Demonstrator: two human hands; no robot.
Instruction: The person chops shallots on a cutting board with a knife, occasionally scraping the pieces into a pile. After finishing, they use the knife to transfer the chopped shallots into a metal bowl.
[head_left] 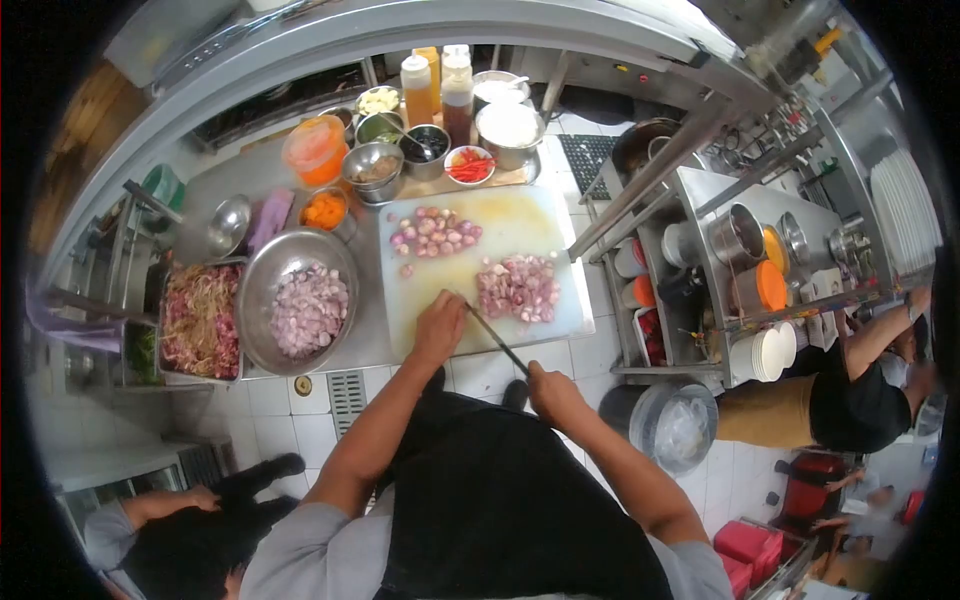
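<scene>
One steel counter [372,330] carries a whitish cutting board [515,212], which lies flat, a little wider across the view than it is deep, with yellow stains spread over its surface. To its left is a round metal bowl [258,300], wide and dull grey inside, holding a heap of pale pink-white shallot pieces [310,310]. On the board's right half sits a loose pile of cut shallots [518,288], glossy, pink and purple with whiter faces, roughly as broad as it is deep. Farther back and to the left, a cluster of small whole shallots [436,232] stretches left to right, rounded and purplish pink, their ends turned various ways. The right hand [556,393] comes in from the lower right, its fingers wrapped around the handle of a knife [497,338] just past the board's front edge. The left hand [440,322] reaches in from the lower left over the front of the board, knuckles up and fingertips bent down by the blade's far end; whether they pinch anything is hidden. The knife slants across that front edge, its long axis running from the handle at lower right to the tip at upper left, and shows as a slim dark strip, left of the cut pile. Near the board's left side lies a single shallot [406,270], small and pinkish, apart from the cluster.
</scene>
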